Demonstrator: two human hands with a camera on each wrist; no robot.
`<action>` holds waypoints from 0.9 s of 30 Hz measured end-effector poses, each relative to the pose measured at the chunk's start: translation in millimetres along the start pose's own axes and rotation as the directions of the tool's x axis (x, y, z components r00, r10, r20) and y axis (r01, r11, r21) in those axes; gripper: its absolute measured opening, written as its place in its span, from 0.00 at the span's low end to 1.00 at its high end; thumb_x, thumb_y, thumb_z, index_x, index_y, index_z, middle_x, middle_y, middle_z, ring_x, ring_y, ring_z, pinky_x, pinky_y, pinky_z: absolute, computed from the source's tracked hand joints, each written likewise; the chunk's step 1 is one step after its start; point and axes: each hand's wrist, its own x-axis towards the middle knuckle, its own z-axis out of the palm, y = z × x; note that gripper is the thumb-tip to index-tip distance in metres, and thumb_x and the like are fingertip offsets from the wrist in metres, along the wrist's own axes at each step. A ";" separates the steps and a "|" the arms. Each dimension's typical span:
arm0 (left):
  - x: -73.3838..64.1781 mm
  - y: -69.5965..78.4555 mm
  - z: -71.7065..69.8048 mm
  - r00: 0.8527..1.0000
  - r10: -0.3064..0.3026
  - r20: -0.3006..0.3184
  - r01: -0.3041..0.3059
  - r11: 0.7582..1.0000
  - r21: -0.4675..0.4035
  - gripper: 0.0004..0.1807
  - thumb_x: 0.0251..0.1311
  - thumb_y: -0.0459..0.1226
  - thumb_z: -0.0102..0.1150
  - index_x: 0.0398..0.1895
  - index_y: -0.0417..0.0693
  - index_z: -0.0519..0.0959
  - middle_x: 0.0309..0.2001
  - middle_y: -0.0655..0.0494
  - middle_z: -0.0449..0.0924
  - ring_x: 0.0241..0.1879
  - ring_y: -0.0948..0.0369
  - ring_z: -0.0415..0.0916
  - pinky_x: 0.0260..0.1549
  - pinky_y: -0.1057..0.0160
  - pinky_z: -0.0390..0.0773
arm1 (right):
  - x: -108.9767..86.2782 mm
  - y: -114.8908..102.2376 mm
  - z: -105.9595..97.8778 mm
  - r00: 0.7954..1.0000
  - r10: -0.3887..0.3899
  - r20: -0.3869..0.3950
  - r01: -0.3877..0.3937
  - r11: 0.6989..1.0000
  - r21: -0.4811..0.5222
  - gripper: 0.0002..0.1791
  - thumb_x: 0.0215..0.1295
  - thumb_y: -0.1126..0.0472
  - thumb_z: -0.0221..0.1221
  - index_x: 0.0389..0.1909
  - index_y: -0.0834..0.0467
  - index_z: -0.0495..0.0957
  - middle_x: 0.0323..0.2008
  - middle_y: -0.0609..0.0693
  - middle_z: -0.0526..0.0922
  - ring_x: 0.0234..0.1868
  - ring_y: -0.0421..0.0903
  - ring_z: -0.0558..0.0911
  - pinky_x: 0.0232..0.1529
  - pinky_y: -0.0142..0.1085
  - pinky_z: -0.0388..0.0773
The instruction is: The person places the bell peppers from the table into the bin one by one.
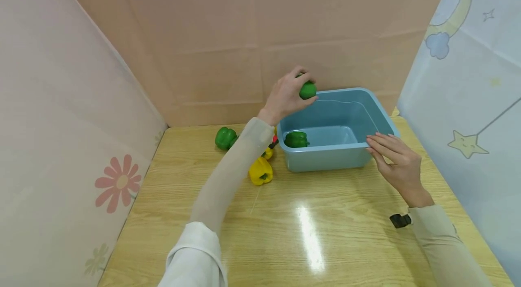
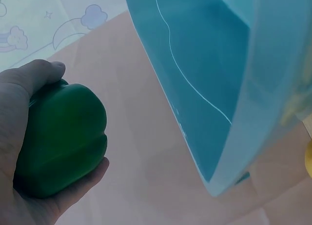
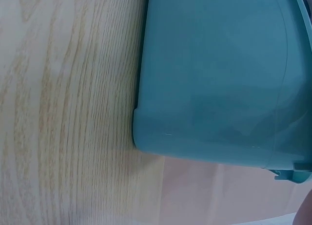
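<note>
In the head view my left hand point(image 1: 286, 95) grips a green bell pepper point(image 1: 308, 90) above the back left corner of a blue plastic bin point(image 1: 329, 147). The left wrist view shows the same green bell pepper point(image 2: 63, 137) held between thumb and fingers, with the bin's rim point(image 2: 209, 186) apart from it. Another green bell pepper point(image 1: 296, 139) lies inside the bin at its left end. My right hand point(image 1: 396, 160) rests on the bin's front right rim, fingers fairly straight. Only a sliver of that hand shows in the right wrist view.
Left of the bin, a green bell pepper point(image 1: 225, 138) and a yellow bell pepper point(image 1: 260, 171) lie on the wooden table point(image 1: 285, 219). More yellow and a bit of red show there, partly behind my left forearm. Fabric-like walls point(image 1: 203, 51) enclose the back and sides.
</note>
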 end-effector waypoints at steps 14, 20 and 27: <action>10.8 11.2 10.0 0.999 -0.013 0.031 0.012 1.000 0.021 0.21 0.66 0.50 0.71 0.58 0.54 0.84 0.64 0.54 0.76 0.49 0.58 0.80 0.45 0.64 0.82 | -1.3 -1.0 5.7 1.000 -0.005 0.005 0.005 1.000 0.025 0.22 0.76 0.49 0.64 0.45 0.66 0.91 0.44 0.65 0.92 0.47 0.66 0.90 0.72 0.38 0.75; 17.7 18.5 14.7 0.999 -0.004 0.053 0.003 1.000 0.016 0.22 0.67 0.52 0.71 0.59 0.55 0.84 0.66 0.54 0.75 0.52 0.58 0.79 0.48 0.65 0.81 | -2.3 -1.9 4.7 1.000 -0.010 -0.001 0.010 1.000 0.014 0.22 0.76 0.49 0.64 0.45 0.66 0.91 0.43 0.65 0.92 0.46 0.67 0.89 0.72 0.39 0.75; 26.1 17.1 21.8 0.999 0.012 0.053 -0.012 1.000 0.014 0.23 0.66 0.53 0.73 0.60 0.56 0.83 0.66 0.55 0.74 0.54 0.59 0.78 0.49 0.66 0.81 | -1.4 -0.9 5.2 1.000 -0.019 -0.006 0.019 1.000 0.005 0.21 0.76 0.50 0.65 0.45 0.65 0.92 0.43 0.64 0.92 0.43 0.69 0.88 0.71 0.40 0.76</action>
